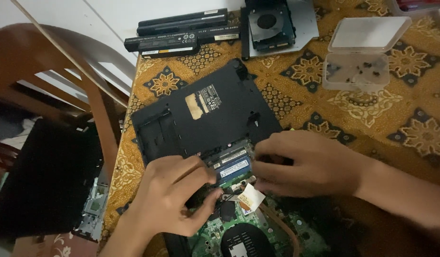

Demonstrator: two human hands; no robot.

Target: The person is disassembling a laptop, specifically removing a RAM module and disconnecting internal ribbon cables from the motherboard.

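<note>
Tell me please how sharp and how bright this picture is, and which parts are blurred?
Head view: soft, dim indoor light, no hard glare; the laptop base and the memory card are fairly sharp; the left hand and right hand look slightly smeared; the wooden chair at the left edge is strongly blurred.

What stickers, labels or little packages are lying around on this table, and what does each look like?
Torn label: on the black laptop base, dark rectangle with a tan peeled patch.
Battery labels: thin white strips on the long black batteries at the table's far edge.
Clear plastic box: far right on the patterned cloth, lid open, small dark bits inside.
Pale tag: white-and-orange slip between the left hand and right hand.
</note>
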